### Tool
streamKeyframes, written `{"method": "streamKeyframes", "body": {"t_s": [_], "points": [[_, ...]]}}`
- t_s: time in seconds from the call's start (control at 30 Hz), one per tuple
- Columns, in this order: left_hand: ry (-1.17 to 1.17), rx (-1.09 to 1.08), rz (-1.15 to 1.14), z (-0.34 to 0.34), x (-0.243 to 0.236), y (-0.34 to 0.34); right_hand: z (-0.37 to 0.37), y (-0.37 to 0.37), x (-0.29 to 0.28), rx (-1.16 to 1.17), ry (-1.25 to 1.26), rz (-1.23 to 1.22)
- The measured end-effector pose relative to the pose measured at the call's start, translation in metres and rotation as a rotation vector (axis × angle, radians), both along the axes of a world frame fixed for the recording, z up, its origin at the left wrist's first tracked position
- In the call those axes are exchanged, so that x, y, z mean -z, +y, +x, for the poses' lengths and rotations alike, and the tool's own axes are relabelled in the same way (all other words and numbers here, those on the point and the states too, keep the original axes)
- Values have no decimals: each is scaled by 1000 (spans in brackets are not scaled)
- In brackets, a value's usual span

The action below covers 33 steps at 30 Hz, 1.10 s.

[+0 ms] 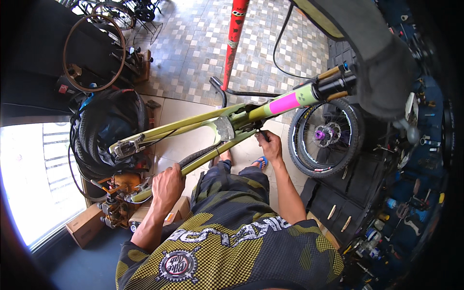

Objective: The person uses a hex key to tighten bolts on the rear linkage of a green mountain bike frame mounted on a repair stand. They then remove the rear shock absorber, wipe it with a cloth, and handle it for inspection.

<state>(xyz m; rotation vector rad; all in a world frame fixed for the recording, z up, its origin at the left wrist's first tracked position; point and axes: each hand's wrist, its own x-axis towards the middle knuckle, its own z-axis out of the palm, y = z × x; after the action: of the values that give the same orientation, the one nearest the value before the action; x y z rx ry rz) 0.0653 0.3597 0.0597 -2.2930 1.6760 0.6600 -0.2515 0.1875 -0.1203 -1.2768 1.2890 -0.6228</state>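
A yellow-green bicycle frame (pixel 285 104) with a pink patch lies across in front of me, its two rear arms spreading to the left. My left hand (pixel 167 186) is wrapped round the nearer rear arm, beside a dark strip along it. My right hand (pixel 270 146) is closed at the frame's near side, close to where the arms join the main tube. Its thumb and fingers pinch at a small dark part; I cannot make out what it is. A red post (pixel 234 43) rises behind the frame, and a grey cover (pixel 386 72) hangs by the frame's right end.
Two wheels with tyres (pixel 355 145) lean at the right beside a dark mat (pixel 357 198). Many tools (pixel 411 227) hang along the far right. At left are a bundle of black tyres (pixel 87 140), a bare rim (pixel 65 53), an orange-brown clamp tool (pixel 128 183) and a cardboard box (pixel 84 224).
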Motion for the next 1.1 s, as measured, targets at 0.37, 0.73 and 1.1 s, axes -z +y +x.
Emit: {"method": "streamKeyframes", "body": {"t_s": [0.37,0.73,1.1], "points": [[195,-64,104,7,-7,-9,10,24,-6,241,-224,125],[265,-52,131,15,-3,-17,29,52,21,741,-475,163],[263,-46,212,15,-1,-20,33,41,1,857,-671,454]]}}
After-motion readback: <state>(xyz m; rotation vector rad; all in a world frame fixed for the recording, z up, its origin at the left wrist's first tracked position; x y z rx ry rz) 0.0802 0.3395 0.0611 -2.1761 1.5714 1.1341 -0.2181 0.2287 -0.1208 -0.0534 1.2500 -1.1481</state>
